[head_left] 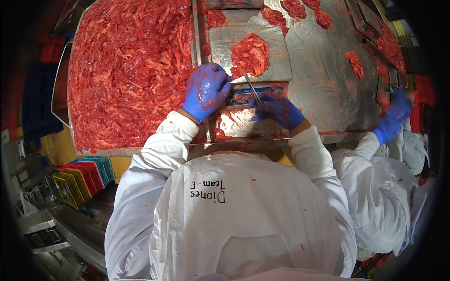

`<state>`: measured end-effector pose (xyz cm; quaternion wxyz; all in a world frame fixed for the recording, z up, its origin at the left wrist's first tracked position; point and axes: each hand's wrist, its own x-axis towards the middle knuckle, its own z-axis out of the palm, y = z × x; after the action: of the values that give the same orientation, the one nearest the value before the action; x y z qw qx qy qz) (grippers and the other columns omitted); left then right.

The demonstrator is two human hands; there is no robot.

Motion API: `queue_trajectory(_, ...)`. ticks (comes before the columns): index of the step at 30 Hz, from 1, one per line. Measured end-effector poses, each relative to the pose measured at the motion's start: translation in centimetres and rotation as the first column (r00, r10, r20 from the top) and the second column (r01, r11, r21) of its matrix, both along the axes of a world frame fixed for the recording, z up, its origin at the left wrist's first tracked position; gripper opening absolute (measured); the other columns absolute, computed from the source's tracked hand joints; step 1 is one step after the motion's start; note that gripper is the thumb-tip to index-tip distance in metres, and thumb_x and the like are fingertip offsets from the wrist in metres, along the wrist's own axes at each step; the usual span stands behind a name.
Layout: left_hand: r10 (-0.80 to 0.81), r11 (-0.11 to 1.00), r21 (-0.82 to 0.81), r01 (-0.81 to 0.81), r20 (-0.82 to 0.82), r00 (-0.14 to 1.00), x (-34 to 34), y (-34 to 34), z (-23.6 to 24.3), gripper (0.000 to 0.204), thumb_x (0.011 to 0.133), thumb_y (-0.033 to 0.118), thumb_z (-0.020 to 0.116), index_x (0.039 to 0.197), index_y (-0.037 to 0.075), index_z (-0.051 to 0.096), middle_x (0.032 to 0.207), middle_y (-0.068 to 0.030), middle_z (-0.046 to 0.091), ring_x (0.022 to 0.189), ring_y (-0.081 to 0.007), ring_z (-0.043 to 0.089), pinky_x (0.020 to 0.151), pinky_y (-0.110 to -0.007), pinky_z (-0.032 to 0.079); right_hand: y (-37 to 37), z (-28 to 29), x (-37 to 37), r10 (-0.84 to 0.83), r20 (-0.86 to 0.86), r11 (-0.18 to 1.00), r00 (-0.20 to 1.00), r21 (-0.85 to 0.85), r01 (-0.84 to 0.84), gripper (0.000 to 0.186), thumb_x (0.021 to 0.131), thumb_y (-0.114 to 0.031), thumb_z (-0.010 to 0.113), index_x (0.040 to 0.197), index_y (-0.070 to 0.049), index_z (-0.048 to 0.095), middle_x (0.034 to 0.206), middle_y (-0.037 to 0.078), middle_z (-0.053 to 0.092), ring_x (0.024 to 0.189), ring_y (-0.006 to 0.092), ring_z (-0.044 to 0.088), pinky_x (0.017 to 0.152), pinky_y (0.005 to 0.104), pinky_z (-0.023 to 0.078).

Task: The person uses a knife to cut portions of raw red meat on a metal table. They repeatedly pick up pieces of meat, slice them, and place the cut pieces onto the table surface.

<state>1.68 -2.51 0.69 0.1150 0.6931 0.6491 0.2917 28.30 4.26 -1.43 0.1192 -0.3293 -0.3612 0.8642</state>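
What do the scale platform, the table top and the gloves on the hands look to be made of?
Scale platform: brushed, dull-grey metal, probably stainless steel, carrying a portion of raw meat. Table top: the same kind of metal, with swirled scuffs and glare. Gloves on the left hand and right hand: thin blue rubbery material, likely nitrile, wet and glossy.

Blue gloves (206, 91), white sleeves (161, 145); white plastic apron (243, 220)

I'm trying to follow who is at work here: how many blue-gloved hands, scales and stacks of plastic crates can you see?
Blue-gloved hands: 3, the person's left hand, the right hand, and a co-worker's hand
Scales: 1, a steel scale bearing a meat portion
Crate stacks: 3, yellow, red, teal
Total: 7
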Motion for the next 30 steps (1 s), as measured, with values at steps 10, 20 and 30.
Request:
queue_trajectory(10, 0.399, 0.909, -0.116, -0.4, -0.034, 0.916, -10.9, -7.0, -4.3, 0.026, 0.081, 0.008, 0.072, 0.108, 0.006, 0.073, 0.109, -0.0202, 0.069, 0.101, -0.0389, 0.067, 0.089, -0.047, 0.055, -2.6, 0.6, -6.7, 0.409, 0.058, 0.832, 0.911, 0.388, -0.398, 0.032, 0.095, -0.015, 0.076, 0.122, 0.0, 0.065, 0.106, 0.005, 0.067, 0.102, 0.0124, 0.062, 0.093, 0.0296, 0.051)
queue_trajectory(20, 0.235, 0.899, -0.346, -0.268, -0.133, 0.963, -13.0, -6.9, -8.3, 0.02, 0.084, 0.011, 0.069, 0.103, 0.011, 0.074, 0.104, -0.0219, 0.072, 0.1, -0.0436, 0.069, 0.085, -0.051, 0.056, 8.6, -1.4, -8.3, -0.534, 0.14, 0.112, 0.834, 0.989, -0.094, 0.064, 0.094, -0.035, 0.079, 0.143, -0.003, 0.054, 0.139, 0.024, 0.062, 0.124, 0.0397, 0.063, 0.107, 0.0476, 0.05)
queue_trajectory(30, 0.072, 0.981, -0.183, -0.064, 0.041, 0.997, -11.0, -2.4, 5.5, 0.025, 0.079, 0.009, 0.071, 0.104, 0.005, 0.073, 0.1, -0.0223, 0.072, 0.096, -0.0444, 0.069, 0.084, -0.048, 0.057, -1.7, -5.1, 4.6, -0.725, 0.011, 0.419, 0.689, 0.8, 0.428, 0.051, 0.1, -0.019, 0.071, 0.144, 0.0, 0.053, 0.136, 0.015, 0.062, 0.127, 0.0263, 0.059, 0.109, 0.0385, 0.046)
